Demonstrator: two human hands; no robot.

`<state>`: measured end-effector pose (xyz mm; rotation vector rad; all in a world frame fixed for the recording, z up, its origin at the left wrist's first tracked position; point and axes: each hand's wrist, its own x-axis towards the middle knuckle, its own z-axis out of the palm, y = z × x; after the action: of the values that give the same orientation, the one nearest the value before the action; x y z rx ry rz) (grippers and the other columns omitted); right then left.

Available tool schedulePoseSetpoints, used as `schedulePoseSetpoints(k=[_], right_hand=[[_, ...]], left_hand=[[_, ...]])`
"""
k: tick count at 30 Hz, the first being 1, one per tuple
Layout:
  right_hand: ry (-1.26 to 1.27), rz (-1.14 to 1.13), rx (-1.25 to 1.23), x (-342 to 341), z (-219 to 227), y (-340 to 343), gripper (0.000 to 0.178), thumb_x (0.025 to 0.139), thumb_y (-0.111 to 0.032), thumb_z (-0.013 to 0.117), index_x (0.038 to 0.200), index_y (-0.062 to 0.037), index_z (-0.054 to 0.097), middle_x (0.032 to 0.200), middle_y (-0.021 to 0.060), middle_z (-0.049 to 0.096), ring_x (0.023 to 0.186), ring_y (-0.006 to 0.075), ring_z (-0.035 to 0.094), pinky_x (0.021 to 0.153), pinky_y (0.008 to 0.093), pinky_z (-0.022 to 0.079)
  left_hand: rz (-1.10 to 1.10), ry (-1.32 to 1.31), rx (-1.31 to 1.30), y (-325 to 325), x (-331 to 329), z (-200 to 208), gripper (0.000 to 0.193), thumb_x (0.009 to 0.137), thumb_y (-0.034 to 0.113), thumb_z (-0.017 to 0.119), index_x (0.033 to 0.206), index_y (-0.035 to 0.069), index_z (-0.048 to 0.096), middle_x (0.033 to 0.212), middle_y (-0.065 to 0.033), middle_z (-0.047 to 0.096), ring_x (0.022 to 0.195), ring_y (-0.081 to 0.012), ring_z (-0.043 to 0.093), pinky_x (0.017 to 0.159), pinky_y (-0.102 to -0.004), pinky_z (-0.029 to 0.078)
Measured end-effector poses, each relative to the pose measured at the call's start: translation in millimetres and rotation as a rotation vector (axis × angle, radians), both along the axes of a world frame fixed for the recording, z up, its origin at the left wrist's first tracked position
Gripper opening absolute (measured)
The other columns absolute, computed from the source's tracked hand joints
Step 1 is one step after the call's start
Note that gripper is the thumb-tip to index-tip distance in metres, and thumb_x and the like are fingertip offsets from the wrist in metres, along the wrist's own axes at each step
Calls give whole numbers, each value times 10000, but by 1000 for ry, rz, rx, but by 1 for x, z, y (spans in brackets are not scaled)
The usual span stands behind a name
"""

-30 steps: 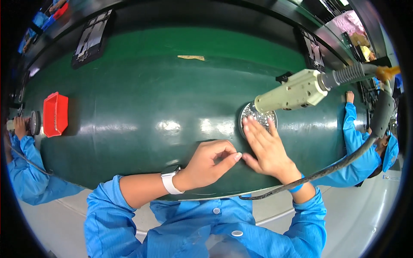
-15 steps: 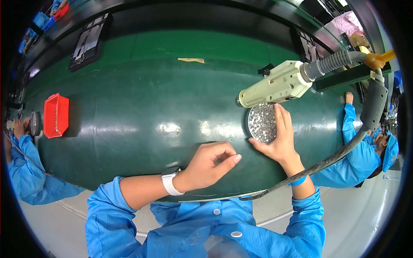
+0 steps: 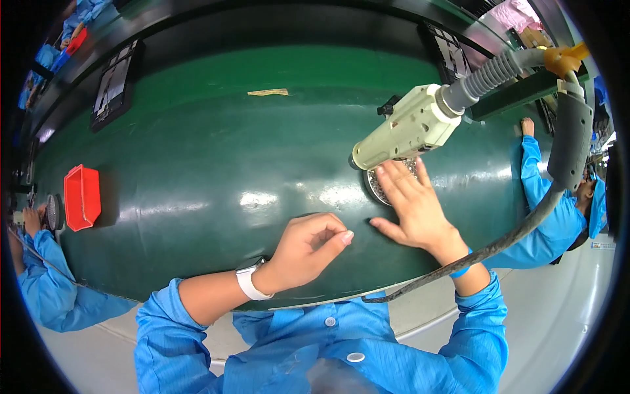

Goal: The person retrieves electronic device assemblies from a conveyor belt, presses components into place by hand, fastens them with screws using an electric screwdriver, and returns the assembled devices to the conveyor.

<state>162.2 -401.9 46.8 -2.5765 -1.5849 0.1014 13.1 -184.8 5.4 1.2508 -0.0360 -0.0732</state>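
Note:
My left hand is curled closed above the near part of the green table, thumb against the bent fingers. Whatever it may hold is hidden. My right hand lies flat with spread fingers over a round dish of small silvery metal pieces, covering most of it. The thumb sticks out to the left, off the dish. Just beyond the fingers a pale green handheld power tool hangs over the dish's far edge, its nose toward the left; a grey ribbed hose runs from its rear.
A red bin stands at the left. Dark frame-like panels lean at the far side, near a strip of yellowish tape. A dark cable crosses over my right forearm. Co-workers in blue sleeves sit at both sides.
My right hand has gone from gripping the dish's side to lying flat over it. My left hand keeps its curled shape. The whole view has shifted slightly.

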Motion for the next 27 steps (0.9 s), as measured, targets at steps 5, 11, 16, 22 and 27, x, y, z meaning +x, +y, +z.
schedulePoseSetpoints(k=[5, 11, 16, 22, 27], right_hand=[[64, 1, -24, -16, 5, -37, 854, 850, -482, 705, 1479, 28, 433, 1564, 227, 413, 1476, 369, 376, 1183, 641, 220], [82, 81, 25, -9, 2, 1, 848, 852, -465, 701, 1480, 34, 427, 1559, 226, 421, 1475, 354, 384, 1195, 604, 226], [21, 20, -11, 4, -1, -27, 881, 843, -450, 711, 1500, 42, 391, 1564, 228, 415, 1473, 372, 381, 1199, 619, 202], [143, 54, 29, -20, 0, -20, 870, 845, -430, 717, 1499, 43, 394, 1569, 220, 415, 1479, 374, 374, 1195, 629, 197], [7, -90, 268, 24, -17, 1, 904, 744, -348, 807, 1492, -7, 430, 1568, 246, 372, 1429, 439, 387, 1152, 575, 322]], left_hand=[[-24, 23, 32, 0, 1, 5, 74, 1007, 14, 606, 963, -40, 631, 972, -87, 663, 842, -107, 617, 723, -252, 505], [-12, -43, 80, 0, 1, 0, 77, 1008, 18, 608, 971, -42, 637, 962, -89, 668, 838, -99, 611, 716, -245, 497], [-4, -2, 34, 3, -1, 4, 72, 1002, 13, 615, 958, -41, 634, 950, -88, 668, 832, -94, 605, 710, -241, 492], [34, -29, 103, -4, 4, 9, 107, 987, 35, 639, 912, -40, 630, 835, -40, 644, 729, -68, 559, 646, -238, 472], [64, -29, 20, -4, 2, 2, 100, 983, 27, 641, 914, -44, 631, 865, -53, 650, 745, -71, 566, 652, -240, 481]])
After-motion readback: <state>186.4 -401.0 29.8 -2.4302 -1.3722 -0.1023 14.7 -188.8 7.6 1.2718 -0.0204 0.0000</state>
